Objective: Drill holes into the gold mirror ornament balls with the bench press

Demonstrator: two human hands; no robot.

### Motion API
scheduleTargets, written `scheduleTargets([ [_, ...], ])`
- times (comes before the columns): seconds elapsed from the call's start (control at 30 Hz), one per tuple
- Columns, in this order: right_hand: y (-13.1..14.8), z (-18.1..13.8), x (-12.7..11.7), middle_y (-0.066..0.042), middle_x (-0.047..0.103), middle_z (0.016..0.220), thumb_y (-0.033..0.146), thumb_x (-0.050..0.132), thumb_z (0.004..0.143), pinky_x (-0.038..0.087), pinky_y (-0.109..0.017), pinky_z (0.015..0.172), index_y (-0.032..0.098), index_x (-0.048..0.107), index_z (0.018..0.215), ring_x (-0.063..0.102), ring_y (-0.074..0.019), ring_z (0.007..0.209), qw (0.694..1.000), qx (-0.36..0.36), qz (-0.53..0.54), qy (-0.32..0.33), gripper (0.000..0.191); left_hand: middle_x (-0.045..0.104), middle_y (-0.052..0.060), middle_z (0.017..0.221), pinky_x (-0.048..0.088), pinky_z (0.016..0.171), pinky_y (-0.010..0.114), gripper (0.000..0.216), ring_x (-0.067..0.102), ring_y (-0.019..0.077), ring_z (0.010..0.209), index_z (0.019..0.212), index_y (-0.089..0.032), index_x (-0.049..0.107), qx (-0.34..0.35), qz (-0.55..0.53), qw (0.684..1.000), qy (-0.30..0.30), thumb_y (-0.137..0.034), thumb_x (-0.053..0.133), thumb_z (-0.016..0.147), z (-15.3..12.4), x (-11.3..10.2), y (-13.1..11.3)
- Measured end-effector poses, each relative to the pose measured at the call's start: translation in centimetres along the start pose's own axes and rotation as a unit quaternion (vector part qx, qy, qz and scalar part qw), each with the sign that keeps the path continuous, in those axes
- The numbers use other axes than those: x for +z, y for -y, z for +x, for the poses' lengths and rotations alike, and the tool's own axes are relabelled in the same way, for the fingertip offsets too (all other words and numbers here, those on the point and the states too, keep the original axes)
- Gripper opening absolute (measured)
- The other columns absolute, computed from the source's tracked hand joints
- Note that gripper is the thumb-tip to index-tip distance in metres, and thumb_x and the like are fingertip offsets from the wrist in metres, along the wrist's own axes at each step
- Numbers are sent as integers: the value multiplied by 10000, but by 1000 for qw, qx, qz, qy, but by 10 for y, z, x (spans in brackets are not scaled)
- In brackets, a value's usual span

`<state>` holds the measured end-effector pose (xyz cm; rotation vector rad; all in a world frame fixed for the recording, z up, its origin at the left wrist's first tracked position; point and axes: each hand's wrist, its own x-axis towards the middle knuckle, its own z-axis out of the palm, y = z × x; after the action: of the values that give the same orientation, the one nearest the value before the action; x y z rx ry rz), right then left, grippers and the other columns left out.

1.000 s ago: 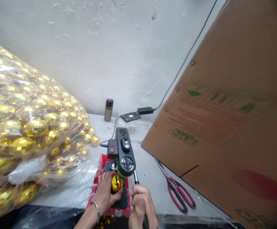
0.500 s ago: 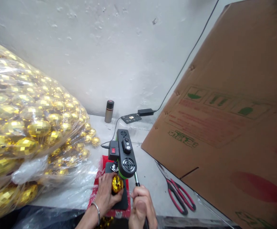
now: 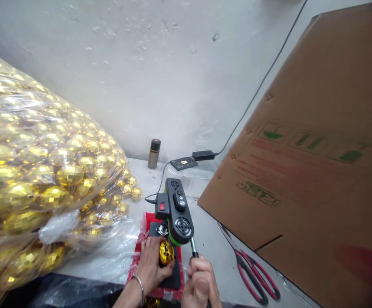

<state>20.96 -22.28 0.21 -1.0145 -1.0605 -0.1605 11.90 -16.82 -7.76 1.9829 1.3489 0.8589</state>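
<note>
A small shiny gold mirror ball (image 3: 166, 252) is gripped between the fingers and thumb of my left hand (image 3: 152, 259), which wears a metal bangle. The ball sits over the dark base plate (image 3: 170, 282) of a small black and green press-like machine (image 3: 180, 211). My right hand (image 3: 202, 280) is closed round the machine's lever handle (image 3: 194, 248), whose metal rod runs up to the machine's front end. A red switch (image 3: 162, 206) shows on the box at the machine's side. Red plastic sheet (image 3: 136, 259) lies beneath the base.
A large clear bag of gold balls (image 3: 54, 179) fills the left side. To the right stands a cardboard box (image 3: 301, 171), with red-handled scissors (image 3: 256, 276) beside it. A bottle (image 3: 154, 154), a dark card (image 3: 183, 163) and a power adapter (image 3: 204, 155) are by the wall.
The whole view has shifted, so things appear slightly farther right and lower. Both hands keep their holds on the mirror ball and the lever handle.
</note>
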Motion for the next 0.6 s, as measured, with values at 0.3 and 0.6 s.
scheduleTargets([
  [0.3,2,1,3,51,478,625,252,445,1029,476,-332,907,212,414,596,438,-101,561,1000,13,14,-11,436,689,129,1085,433,950,497,503,618,349,1057,1164,-174,636,-15,14,1000,9,-225,707,669,1,0,-2],
  [0.6,-13,-17,-4,40,529,680,204,426,1017,468,-350,939,209,461,618,495,-109,616,999,23,33,11,400,688,152,1137,425,988,520,495,613,361,1098,1186,-165,623,-16,0,1000,24,-232,697,701,1,-5,-7],
])
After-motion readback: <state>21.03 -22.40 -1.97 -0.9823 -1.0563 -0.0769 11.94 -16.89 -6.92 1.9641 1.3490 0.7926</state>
